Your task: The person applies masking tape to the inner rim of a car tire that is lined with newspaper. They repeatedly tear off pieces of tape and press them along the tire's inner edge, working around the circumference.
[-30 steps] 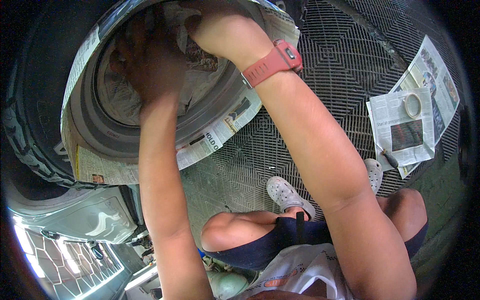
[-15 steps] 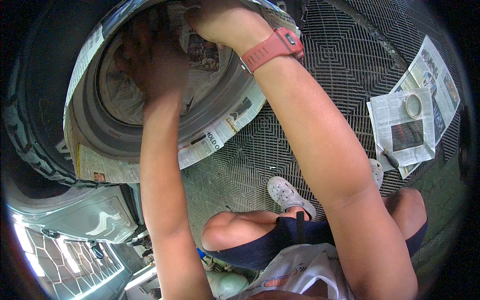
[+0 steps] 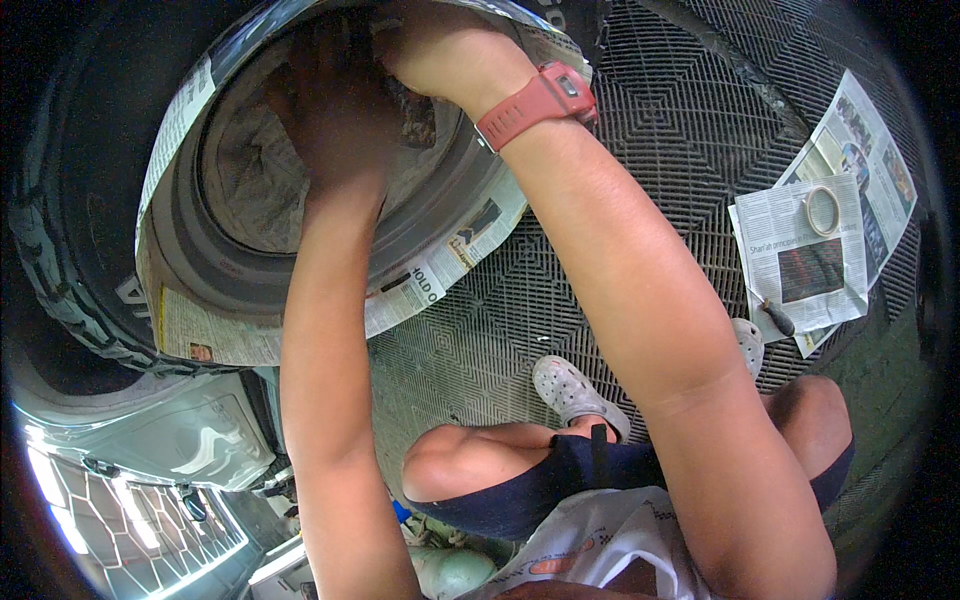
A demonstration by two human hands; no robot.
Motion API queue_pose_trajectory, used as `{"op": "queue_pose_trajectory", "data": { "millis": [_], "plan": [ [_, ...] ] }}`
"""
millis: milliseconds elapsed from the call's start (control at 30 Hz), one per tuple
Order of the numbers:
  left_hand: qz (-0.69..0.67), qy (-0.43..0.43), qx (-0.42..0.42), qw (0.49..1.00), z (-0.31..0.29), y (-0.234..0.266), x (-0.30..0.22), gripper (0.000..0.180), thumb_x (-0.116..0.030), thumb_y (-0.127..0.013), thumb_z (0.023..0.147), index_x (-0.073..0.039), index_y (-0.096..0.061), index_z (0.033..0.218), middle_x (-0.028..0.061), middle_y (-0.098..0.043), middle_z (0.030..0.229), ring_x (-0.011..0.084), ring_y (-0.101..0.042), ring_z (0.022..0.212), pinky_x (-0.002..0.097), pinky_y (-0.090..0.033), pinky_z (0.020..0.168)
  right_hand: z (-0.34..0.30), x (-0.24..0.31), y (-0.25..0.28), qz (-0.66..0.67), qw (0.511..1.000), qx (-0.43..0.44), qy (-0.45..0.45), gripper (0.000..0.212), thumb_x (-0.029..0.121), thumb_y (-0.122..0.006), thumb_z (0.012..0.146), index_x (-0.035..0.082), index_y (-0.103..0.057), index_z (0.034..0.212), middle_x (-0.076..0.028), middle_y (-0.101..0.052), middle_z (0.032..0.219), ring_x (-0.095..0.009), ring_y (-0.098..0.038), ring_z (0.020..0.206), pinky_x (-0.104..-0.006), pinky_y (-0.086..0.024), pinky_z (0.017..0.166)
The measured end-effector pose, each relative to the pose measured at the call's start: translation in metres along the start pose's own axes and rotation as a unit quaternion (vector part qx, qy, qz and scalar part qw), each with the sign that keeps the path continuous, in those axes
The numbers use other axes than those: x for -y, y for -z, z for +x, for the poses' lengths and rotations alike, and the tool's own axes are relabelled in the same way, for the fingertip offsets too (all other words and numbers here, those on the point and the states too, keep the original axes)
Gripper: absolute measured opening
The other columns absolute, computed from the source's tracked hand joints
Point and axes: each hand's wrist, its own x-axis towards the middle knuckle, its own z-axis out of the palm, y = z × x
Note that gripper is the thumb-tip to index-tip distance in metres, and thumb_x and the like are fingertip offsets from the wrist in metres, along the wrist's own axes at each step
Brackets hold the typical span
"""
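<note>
A dark wheel rim [image 3: 240,268] sits in a large black tyre [image 3: 60,170] at the upper left, with newspaper strips [image 3: 440,275] standing round its edge. More crumpled newspaper [image 3: 262,170] lines the inside of the rim. My left hand [image 3: 340,115] reaches into the rim over this paper, its fingers dim but seemingly spread. Beside it, at the upper right of the rim, is my right hand [image 3: 440,48], bent inward below a red wristwatch [image 3: 535,108]. Deep shade hides the right fingers and anything in them.
Loose newspaper sheets [image 3: 845,280] lie on the ribbed floor mat [image 3: 660,110] at the right. On them rest a roll of tape [image 3: 822,211] and a small dark-handled tool [image 3: 776,319]. A pale vehicle panel [image 3: 190,430] shows at the lower left.
My left hand has shifted a little to the right inside the rim, closer to my right hand. The right wrist has moved slightly left.
</note>
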Motion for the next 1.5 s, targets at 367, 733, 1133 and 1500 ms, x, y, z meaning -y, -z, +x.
{"op": "queue_pose_trajectory", "data": {
  "millis": [367, 733, 1133, 1500],
  "plan": [
    [-0.091, -0.02, 0.088, 0.992, 0.005, 0.028, 0.025, 0.043, -0.018, -0.062, 0.095, -0.01, -0.063, 0.137, 0.0142, -0.065, 0.135, 0.0355, -0.06, 0.125, 0.0549, -0.042, 0.105, -0.005, -0.004, -0.003, -0.06, 0.994, 0.095, -0.013, 0.043, 0.028, -0.052, 0.098, 0.01, -0.07, 0.133, -0.019, -0.064, 0.141, -0.039, -0.063, 0.129, -0.0503, -0.052, 0.107],
    [0.006, -0.018, 0.074, 0.997, -0.01, 0.018, 0.047, 0.039, -0.017, -0.06, 0.097, -0.01, -0.064, 0.135, 0.0164, -0.065, 0.134, 0.0374, -0.062, 0.123, 0.0559, -0.046, 0.101, -0.002, -0.006, -0.015, -0.062, 0.996, 0.068, -0.013, 0.043, 0.026, -0.052, 0.098, 0.007, -0.071, 0.132, -0.021, -0.065, 0.14, -0.039, -0.066, 0.124, -0.0499, -0.054, 0.105],
    [-0.011, -0.032, 0.046, 0.998, 0.002, 0.014, 0.014, 0.037, -0.025, -0.061, 0.098, -0.012, -0.064, 0.132, 0.0086, -0.065, 0.131, 0.0277, -0.055, 0.13, 0.0519, -0.04, 0.103, -0.033, -0.009, -0.012, -0.09, 0.99, -0.064, 0.085, 0.037, 0.02, -0.062, 0.092, 0.016, -0.072, 0.127, -0.018, -0.075, 0.102, -0.042, -0.071, 0.076, -0.0498, -0.06, 0.072],
    [0.065, -0.06, 0.104, 0.991, -0.002, -0.005, 0.016, 0.049, -0.026, -0.061, 0.096, -0.016, -0.061, 0.143, 0.0085, -0.06, 0.143, 0.0309, -0.053, 0.135, 0.0539, -0.041, 0.107, -0.06, -0.04, 0.009, -0.127, 0.979, -0.125, 0.096, 0.023, 0.026, -0.063, 0.089, 0.009, -0.076, 0.098, -0.02, -0.074, 0.082, -0.04, -0.073, 0.075, -0.0519, -0.06, 0.07]
  ]
}}
